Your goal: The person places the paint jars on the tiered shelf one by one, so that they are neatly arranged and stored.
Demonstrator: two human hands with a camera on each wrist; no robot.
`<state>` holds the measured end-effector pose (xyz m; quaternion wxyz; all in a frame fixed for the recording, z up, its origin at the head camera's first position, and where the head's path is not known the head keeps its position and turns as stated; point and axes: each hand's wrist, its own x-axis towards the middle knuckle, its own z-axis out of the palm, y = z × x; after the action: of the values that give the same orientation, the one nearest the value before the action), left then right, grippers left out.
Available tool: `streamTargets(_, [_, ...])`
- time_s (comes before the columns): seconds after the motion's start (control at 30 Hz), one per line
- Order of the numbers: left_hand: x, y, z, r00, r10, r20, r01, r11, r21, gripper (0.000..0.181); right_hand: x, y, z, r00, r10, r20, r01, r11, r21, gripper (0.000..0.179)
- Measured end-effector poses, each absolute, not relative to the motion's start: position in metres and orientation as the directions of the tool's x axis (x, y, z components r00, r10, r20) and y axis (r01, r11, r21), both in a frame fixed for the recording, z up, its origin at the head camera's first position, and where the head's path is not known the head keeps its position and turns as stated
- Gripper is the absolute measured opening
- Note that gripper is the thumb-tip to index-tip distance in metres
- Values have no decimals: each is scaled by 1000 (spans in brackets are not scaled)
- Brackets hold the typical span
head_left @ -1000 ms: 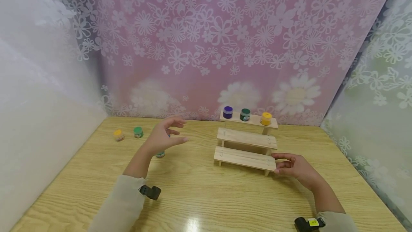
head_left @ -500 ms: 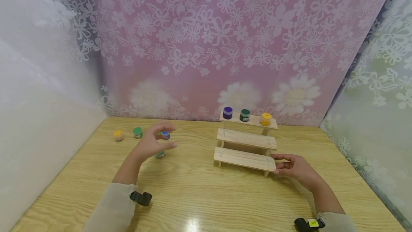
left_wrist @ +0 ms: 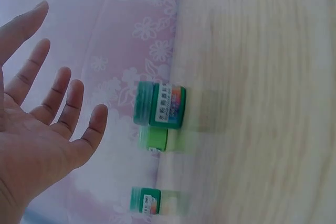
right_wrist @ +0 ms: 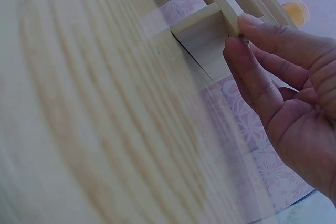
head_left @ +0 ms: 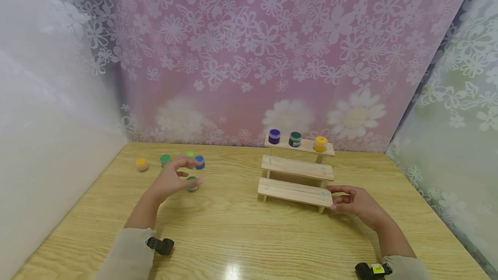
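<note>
Jars (head_left: 295,140): three stand shelved on the rack's (head_left: 297,167) far tier (head_left: 307,144); five, apparently unshelved work, on the tabletop (head_left: 241,228) at left, near my loosely spread, unladen left hand (head_left: 170,179); my right hand (head_left: 361,205) pinches the rack.

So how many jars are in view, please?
8. Top shelf, left to right: purple jar, dark green jar, yellow jar. Table: orange jar, green jar, light green jar, blue jar, and front green jar by the left hand, which may hide more.

Blu jar (head_left: 200,163), pink/wht flwr-patt. cloth (head_left: 249,55)
</note>
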<state>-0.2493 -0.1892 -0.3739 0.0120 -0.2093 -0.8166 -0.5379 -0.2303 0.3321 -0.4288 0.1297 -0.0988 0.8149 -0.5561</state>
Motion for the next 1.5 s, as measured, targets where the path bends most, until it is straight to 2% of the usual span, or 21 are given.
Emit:
streamTargets(0.3, [-251,-202,-385,-930,353,105,238,358,903,44,-231,333,-430,-945,-309,-104,-17,363,-932,63])
streamTargets(0.57, [-271,-214,-413,-930,365,32,170,352,920,53,-230,332,-428,-946,-309,-100,-23,368,-929,63])
streamTargets(0.73, [-278,-218,-417,-933,360,-7,121,334,935,58,-229,331,-427,-946,-305,-107,-16,373,-928,64])
streamTargets(1.03, [-286,-224,-419,-924,376,-73,87,392,916,60,-230,331,-428,-948,-292,-123,1,385,-923,64])
streamTargets(1.33, [-297,-231,-426,-898,434,-79,116,405,907,61,-230,332,-428,-946,-300,-121,0,375,-927,63])
streamTargets(1.5, [-299,-231,-427,-906,415,-85,114,433,894,55,-230,331,-428,-945,-304,-121,1,367,-930,63])
